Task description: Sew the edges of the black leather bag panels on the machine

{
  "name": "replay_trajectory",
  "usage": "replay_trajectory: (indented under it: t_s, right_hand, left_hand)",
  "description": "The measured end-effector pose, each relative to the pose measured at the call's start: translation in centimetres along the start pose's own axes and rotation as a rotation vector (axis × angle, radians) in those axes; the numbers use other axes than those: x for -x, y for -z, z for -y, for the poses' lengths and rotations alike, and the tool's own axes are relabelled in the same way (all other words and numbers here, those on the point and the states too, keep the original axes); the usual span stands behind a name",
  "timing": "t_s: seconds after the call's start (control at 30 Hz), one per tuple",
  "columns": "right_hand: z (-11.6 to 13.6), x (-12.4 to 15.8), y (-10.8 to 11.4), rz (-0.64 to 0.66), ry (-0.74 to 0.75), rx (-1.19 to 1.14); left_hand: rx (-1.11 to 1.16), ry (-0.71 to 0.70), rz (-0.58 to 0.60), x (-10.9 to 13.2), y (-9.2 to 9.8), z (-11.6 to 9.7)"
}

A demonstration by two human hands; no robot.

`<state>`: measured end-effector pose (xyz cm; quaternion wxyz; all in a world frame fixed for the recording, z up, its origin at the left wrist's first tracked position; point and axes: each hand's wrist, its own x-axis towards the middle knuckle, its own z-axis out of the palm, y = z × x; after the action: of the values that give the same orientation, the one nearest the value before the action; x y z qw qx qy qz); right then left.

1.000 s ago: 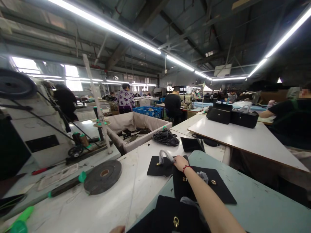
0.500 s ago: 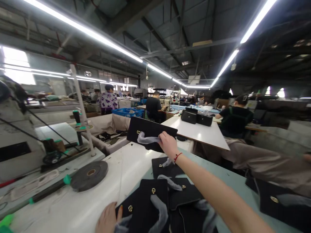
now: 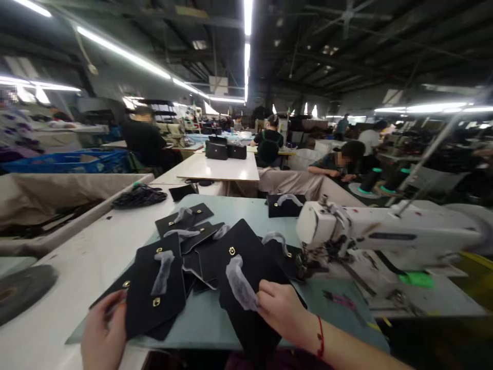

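My right hand (image 3: 283, 311) is closed on the lower end of a translucent-wrapped handle on a black bag panel (image 3: 250, 257). That panel, with a gold metal fitting, is tilted at the front of the pale green work surface. At the lower left, my left hand (image 3: 103, 329) has its curled fingers closed at the edge of another black bag panel (image 3: 144, 318), which lies overlapped with others. Behind them, several similar panels (image 3: 185, 218) with wrapped handles and gold fittings are spread about. One more panel (image 3: 275, 208) lies farther back, left of the sewing machine.
A white sewing machine (image 3: 365, 231) stands on the right, with pink-handled snips (image 3: 341, 299) in front. A grey tape roll (image 3: 23, 290) sits at far left. Black straps (image 3: 139, 196) lie on the white table. Finished black bags (image 3: 216, 149) stand farther back; co-workers sit beyond.
The view has swung right, bringing the sewing machine into sight. My right hand has brought its bag panel from the far left back close to me. My left hand stays by the near panels.
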<state>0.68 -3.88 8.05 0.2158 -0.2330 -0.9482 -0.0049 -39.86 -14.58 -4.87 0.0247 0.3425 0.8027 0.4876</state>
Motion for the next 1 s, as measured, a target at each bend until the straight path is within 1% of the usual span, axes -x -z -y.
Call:
replay_trajectory:
  t_s: [0.03,0.07,0.1,0.13,0.17,0.2,0.23,0.27,0.3,0.37,0.43,0.5,0.57,0.6,0.67,0.73,0.77,0.8,0.9,1.0]
  right_hand:
    - [-0.3,1.0,0.8,0.019,0.03,0.034]
    - [-0.6,1.8,1.6,0.037,0.07,0.061]
    - [-0.9,2.4,2.3,0.054,0.11,0.08]
    - [-1.1,3.0,2.9,0.067,0.144,0.089]
    - [-1.2,3.5,3.3,0.078,0.17,0.087]
    - [-1.2,4.0,3.6,0.087,0.188,0.078]
    - [-1.1,4.5,3.7,0.095,0.196,0.063]
    - [-0.9,5.0,3.6,0.1,0.195,0.042]
    - [-0.6,5.6,3.5,0.105,0.188,0.013]
    - [0.0,6.9,3.0,0.103,0.13,-0.081]
    - [0.1,8.6,2.7,0.07,0.014,-0.213]
    - [-0.6,10.8,2.8,0.045,-0.092,-0.338]
    - [-2.1,13.0,3.0,0.045,-0.135,-0.425]
    - [-3.0,14.1,3.0,0.03,-0.158,-0.465]
    - [-4.5,15.7,2.9,-0.068,-0.248,-0.564]
    - [-5.3,16.3,2.8,-0.161,-0.381,-0.708]
    - [-5.4,16.2,2.8,-0.182,-0.444,-0.8]
    - [-5.3,15.8,2.8,-0.18,-0.497,-0.906]
    - [-4.8,13.5,3.3,-0.103,-0.596,-1.249]
    - [-4.4,11.1,3.6,-0.053,-0.641,-1.487]
  left_hand:
    - [0.156,0.015,0.207,3.5,-1.1,-2.2]
    - [0.3,0.076,0.393,7.2,-2.5,-4.2]
    - [0.452,0.143,0.605,11.0,-4.0,-5.9]
    - [0.607,0.236,0.761,14.7,-5.5,-7.5]
    - [0.726,0.357,0.822,18.0,-7.1,-8.9]
    - [0.817,0.467,0.861,20.8,-8.4,-10.3]
    - [0.887,0.537,0.884,22.9,-9.6,-11.7]
    - [0.925,0.58,0.866,24.4,-10.4,-13.1]
    - [0.938,0.614,0.805,25.2,-11.0,-14.5]
    - [0.926,0.655,0.642,25.2,-11.3,-17.0]
    - [0.909,0.691,0.496,24.1,-10.7,-18.7]
    - [0.928,0.724,0.42,22.6,-9.7,-19.5]
    - [0.976,0.762,0.385,21.0,-8.7,-19.7]
    - [1.001,0.78,0.383,20.2,-8.4,-19.6]
    - [1.04,0.816,0.392,18.9,-8.1,-19.6]
    - [1.077,0.861,0.393,18.0,-8.4,-19.8]
    - [1.102,0.894,0.402,17.7,-8.7,-20.0]
    - [1.13,0.931,0.415,17.5,-9.2,-20.3]
    - [1.172,1.064,0.494,17.4,-10.5,-21.3]
    - [1.18,1.114,0.586,17.1,-11.3,-21.6]
